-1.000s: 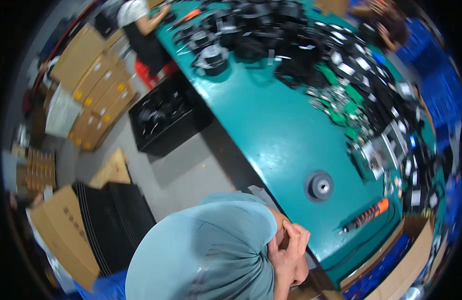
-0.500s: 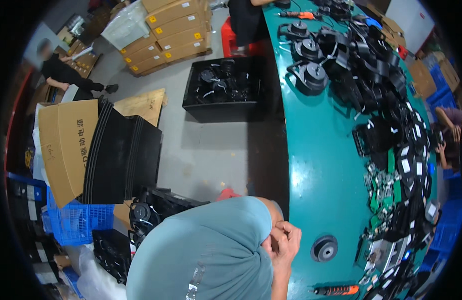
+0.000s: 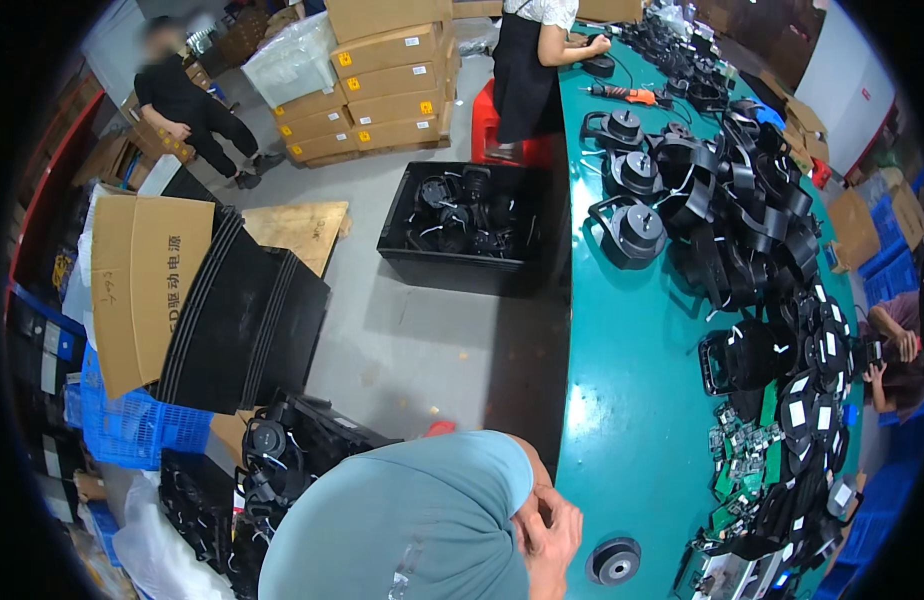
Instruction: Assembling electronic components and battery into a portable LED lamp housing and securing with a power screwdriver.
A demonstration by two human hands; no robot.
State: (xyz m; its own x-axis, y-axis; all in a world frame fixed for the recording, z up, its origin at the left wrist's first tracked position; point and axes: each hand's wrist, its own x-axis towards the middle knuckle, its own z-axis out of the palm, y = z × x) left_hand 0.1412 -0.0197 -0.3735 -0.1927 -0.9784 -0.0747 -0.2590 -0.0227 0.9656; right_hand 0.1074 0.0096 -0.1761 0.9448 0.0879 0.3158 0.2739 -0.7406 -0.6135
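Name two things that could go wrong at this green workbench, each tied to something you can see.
1. The round black part lies near the bench edge beside the hand held close to the body; a stray elbow might knock it off.
2. The black crate of parts stands on the floor against the bench; someone stepping back could trip over it.

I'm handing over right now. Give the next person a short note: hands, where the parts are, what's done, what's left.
Hands: one hand shows, raised at the sleeve of the grey-blue shirt, fingers curled, nothing visible in its grip; which hand it is I cannot tell. The other is out of view.
Parts: a round black disc lies nearest on the green table, untouched. Green circuit boards and black housings sit further right; more black units fill the floor crate.
Done: nothing in hand.
Left: likely the disc and the board pile.
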